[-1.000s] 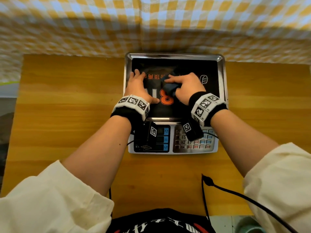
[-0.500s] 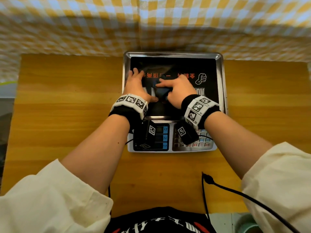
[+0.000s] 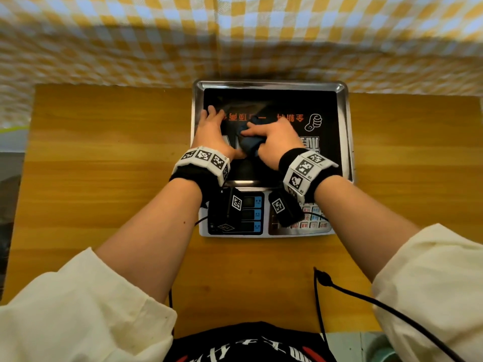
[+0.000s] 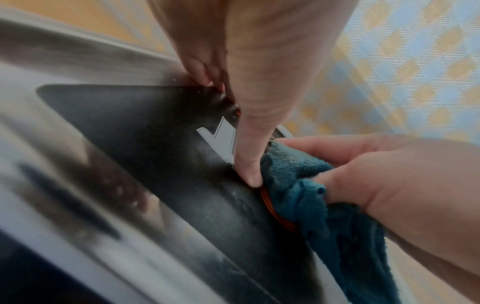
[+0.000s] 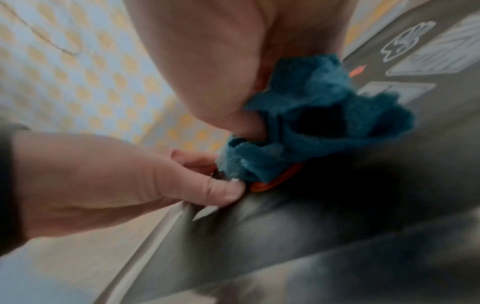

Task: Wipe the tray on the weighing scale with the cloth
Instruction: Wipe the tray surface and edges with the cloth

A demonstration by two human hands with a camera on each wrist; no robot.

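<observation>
step: mid-wipe | right hand bunches cloth on tray | left hand flat, steadying | next: sweep unwiped right side

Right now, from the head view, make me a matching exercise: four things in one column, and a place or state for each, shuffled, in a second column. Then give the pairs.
Column one:
1. cloth
2. left hand
3. tray
4. black cable

Column two:
A. lies across the wooden table, near the person's body
B. bunched up under the right hand, on the tray's dark surface
C. sits on top of the weighing scale, shiny metal rim
D. rests flat at the tray's left side, fingers straight

Pairs: 1-B, 2-D, 3-C, 4-A
</observation>
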